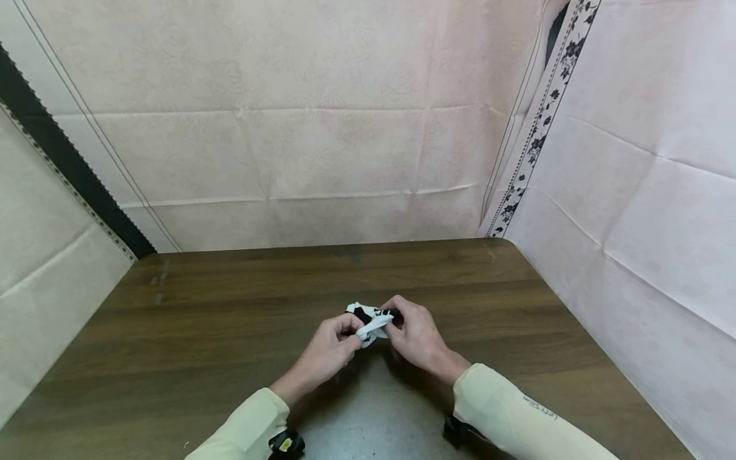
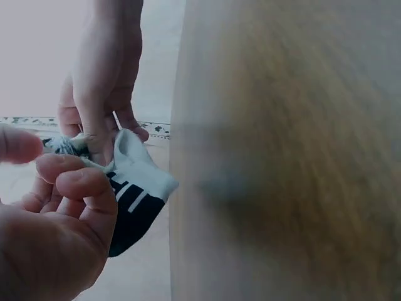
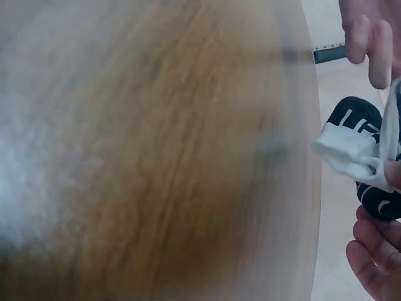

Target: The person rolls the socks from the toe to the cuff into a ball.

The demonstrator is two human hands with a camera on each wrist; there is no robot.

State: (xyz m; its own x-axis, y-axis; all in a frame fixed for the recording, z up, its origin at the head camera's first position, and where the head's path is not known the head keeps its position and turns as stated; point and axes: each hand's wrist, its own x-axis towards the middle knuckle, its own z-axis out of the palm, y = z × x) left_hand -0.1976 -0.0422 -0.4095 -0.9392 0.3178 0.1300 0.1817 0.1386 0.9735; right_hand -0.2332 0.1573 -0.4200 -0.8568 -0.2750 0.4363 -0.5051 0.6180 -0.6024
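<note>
In the head view a small black-and-white sock point(image 1: 376, 324) is held up over the table between both hands. My left hand point(image 1: 329, 350) pinches it from the left, its fingers curled at the white cuff. From the right, my right hand point(image 1: 418, 337) grips it between thumb and fingers. The left wrist view shows the sock's white cuff point(image 2: 141, 169) standing partly open, with black fabric and white stripes below. White lettering marks the sock's black part point(image 3: 354, 115) in the right wrist view. The hands hide part of the bunched fabric.
Beneath the hands lies a brown wood-grain table point(image 1: 230, 306) with rounded far corners. Pale cloth point(image 1: 345, 153) hangs behind it, and another patterned cloth point(image 1: 650, 160) rises along the right side. Black straps point(image 1: 286, 442) are on both wrists.
</note>
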